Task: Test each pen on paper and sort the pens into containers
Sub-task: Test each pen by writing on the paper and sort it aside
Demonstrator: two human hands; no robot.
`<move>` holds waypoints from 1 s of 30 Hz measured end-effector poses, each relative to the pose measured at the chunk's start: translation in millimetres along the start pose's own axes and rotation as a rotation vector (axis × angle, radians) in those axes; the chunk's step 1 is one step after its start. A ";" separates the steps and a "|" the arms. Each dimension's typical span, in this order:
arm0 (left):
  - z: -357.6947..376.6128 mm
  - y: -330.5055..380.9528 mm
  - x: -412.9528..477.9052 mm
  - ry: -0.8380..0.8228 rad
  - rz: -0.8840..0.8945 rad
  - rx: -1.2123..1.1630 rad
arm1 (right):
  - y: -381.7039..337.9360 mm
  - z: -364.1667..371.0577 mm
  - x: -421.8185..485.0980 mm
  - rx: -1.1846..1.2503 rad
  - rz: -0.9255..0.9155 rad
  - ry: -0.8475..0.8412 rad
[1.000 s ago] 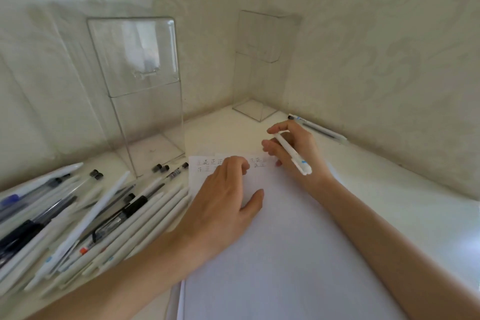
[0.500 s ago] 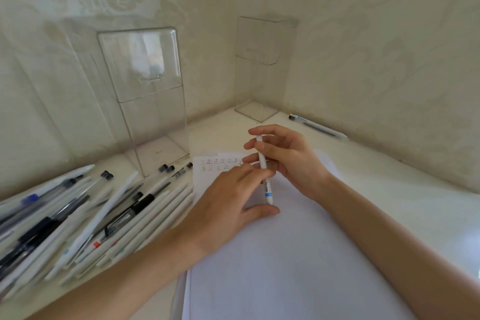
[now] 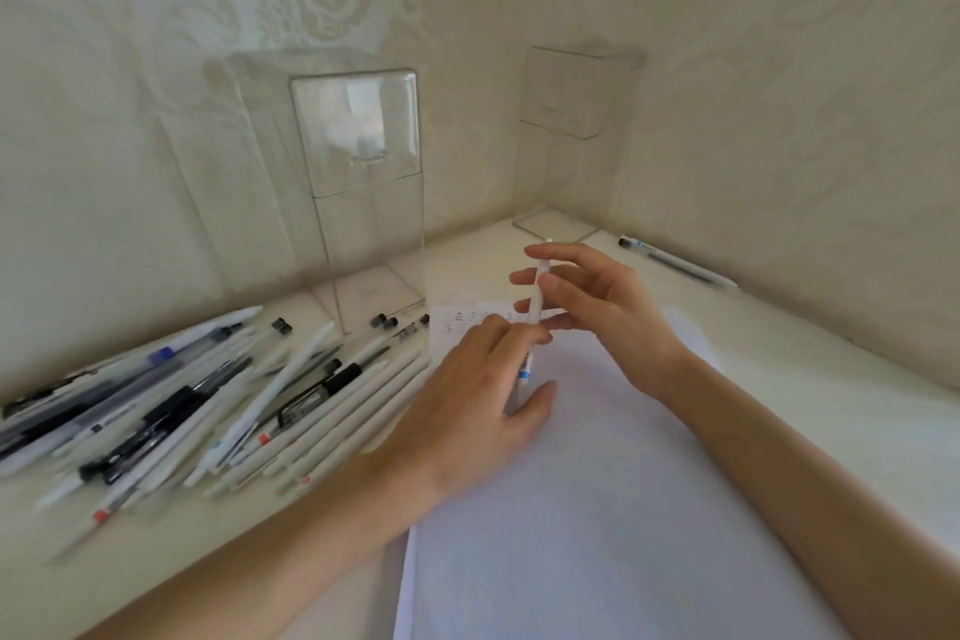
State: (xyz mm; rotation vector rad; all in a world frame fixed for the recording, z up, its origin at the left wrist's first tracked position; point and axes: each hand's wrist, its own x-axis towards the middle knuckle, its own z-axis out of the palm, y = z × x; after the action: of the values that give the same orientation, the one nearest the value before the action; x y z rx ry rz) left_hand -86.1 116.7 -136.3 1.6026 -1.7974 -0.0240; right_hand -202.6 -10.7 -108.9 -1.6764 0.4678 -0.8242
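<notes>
Your white pen (image 3: 536, 299) held above paper (image 3: 597, 509), long axis near vertical, top leaning slightly right, blue-banded end down. Your right hand (image 3: 608, 307) pinches upper barrel, thumb against fingers. Your left hand (image 3: 478, 400) grips lower end. Which end is nib: cannot tell.

Pen (image 3: 536, 299) end behind left hand (image 3: 467, 405)

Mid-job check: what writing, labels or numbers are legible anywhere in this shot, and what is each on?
"正 正": handwritten, start of the top row on the paper slip; the rest of that row and the row below are blurred or hidden.
Held pen: blue band, print unreadable.
Pen by the wall: blue label, too small to read.
Pens in the pile: print too blurred to read.
</notes>
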 end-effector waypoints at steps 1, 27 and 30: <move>-6.4 -1.0 -3.2 0.057 -0.036 -0.002 | 0.3 0.9 -0.3 -0.038 -0.006 -0.023; 2.1 -4.0 8.4 -0.367 0.259 0.118 | 21.3 -98.0 9.0 -1.130 0.136 0.554; 8.7 -8.1 9.6 -0.386 0.256 0.015 | 32.6 -115.7 10.0 -1.189 0.291 0.517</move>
State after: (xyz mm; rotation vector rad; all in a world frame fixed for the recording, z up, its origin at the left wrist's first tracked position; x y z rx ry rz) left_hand -83.3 102.8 -141.8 1.4362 -2.2929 -0.2142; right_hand -276.5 -104.5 -125.6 -2.3267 1.7740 -0.7923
